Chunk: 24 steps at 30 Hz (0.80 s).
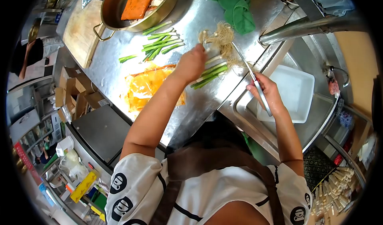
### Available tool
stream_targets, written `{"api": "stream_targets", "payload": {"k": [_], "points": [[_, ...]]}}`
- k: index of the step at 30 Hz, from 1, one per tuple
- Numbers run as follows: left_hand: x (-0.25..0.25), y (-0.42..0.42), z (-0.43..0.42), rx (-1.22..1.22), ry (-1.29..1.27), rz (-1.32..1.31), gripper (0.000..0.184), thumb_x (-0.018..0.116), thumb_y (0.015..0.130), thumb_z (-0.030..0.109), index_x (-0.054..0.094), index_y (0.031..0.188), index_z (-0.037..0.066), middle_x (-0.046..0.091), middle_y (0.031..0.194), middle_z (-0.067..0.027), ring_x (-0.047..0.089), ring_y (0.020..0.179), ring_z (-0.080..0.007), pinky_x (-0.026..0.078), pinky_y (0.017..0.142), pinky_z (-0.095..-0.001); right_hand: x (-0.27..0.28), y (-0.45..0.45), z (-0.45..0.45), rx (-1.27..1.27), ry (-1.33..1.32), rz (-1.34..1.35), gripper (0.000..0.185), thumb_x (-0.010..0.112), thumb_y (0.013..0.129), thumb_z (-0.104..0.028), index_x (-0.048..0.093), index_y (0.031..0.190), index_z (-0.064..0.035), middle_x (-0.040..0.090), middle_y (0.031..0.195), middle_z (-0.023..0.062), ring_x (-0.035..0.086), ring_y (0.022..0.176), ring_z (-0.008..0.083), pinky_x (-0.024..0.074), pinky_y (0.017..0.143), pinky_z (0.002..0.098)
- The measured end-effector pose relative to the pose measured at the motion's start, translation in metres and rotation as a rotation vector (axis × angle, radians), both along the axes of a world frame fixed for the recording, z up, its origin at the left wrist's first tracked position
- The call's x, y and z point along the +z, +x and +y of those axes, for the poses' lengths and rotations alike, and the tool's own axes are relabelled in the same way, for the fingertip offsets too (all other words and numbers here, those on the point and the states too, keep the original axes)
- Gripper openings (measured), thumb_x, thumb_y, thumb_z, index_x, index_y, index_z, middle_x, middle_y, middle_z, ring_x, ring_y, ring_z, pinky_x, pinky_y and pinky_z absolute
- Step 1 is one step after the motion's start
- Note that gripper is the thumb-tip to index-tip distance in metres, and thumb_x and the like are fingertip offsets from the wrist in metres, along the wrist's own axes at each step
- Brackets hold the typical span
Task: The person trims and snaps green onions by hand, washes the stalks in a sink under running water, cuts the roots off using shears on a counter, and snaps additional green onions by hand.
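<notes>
My right hand (pixel 266 91) is closed around the handle of a knife (pixel 243 59), its thin blade pointing away from me toward a heap of pale stringy roots (pixel 221 35). Near those roots, my left hand (pixel 193 63) has its fingers curled together; whatever is in them is hidden. Just beside and below it lie green onion stalks (pixel 211 75) with roots at their right ends. Farther left, cut green onion pieces (pixel 161 43) with white ends lie in a loose pile. A shiny clear packet with orange-yellow contents (pixel 145 89) lies partly behind my left forearm.
A brass-coloured pan (pixel 107 15) with orange seasoned slabs stands at the back, beside a wooden board (pixel 81 33). A green cloth (pixel 239 13) lies at the back right. On the right, a white plastic tub (pixel 293 89) sits in the steel sink, under a metal pipe (pixel 307 28).
</notes>
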<state>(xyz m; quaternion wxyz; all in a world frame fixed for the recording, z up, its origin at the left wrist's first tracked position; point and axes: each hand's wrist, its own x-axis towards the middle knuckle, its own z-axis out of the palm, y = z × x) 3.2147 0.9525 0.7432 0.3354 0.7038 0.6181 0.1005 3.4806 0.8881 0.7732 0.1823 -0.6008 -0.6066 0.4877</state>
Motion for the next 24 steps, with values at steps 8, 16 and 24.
{"api": "stream_targets", "payload": {"k": [8, 16, 24], "points": [[-0.003, -0.005, -0.007, -0.051, -0.011, 0.104, 0.03, 0.061, 0.081, 0.026, 0.052, 0.098, 0.004, 0.061, 0.09, -0.0164, 0.06, 0.083, -0.0353, 0.047, 0.074, -0.0431, -0.02, -0.016, -0.008, -0.044, 0.079, 0.125, 0.04, 0.072, 0.077, -0.014, 0.057, 0.111, -0.0016, 0.059, 0.085, 0.0096, 0.056, 0.072, 0.017, 0.0477, 0.069, 0.0272], [0.0, -0.016, -0.006, 0.087, 0.03, 0.173, 0.026, 0.053, 0.083, 0.022, 0.051, 0.101, 0.004, 0.059, 0.095, -0.0177, 0.059, 0.088, -0.0365, 0.047, 0.079, -0.0445, -0.019, -0.055, 0.053, 0.024, 0.474, -0.513, 0.062, 0.067, 0.074, -0.014, 0.042, 0.13, -0.0043, 0.054, 0.106, 0.0144, 0.058, 0.09, 0.0355, 0.0478, 0.074, 0.0427], [0.013, -0.05, -0.024, 0.57, 0.016, -0.797, 0.006, 0.046, 0.086, 0.007, 0.048, 0.09, 0.003, 0.054, 0.079, -0.0042, 0.051, 0.07, -0.0138, 0.044, 0.063, -0.031, -0.002, -0.086, 0.056, 0.293, 0.982, -0.69, 0.033, 0.055, 0.074, -0.008, 0.059, 0.107, -0.007, 0.058, 0.103, 0.0066, 0.051, 0.098, 0.0239, 0.038, 0.085, 0.0361]]}}
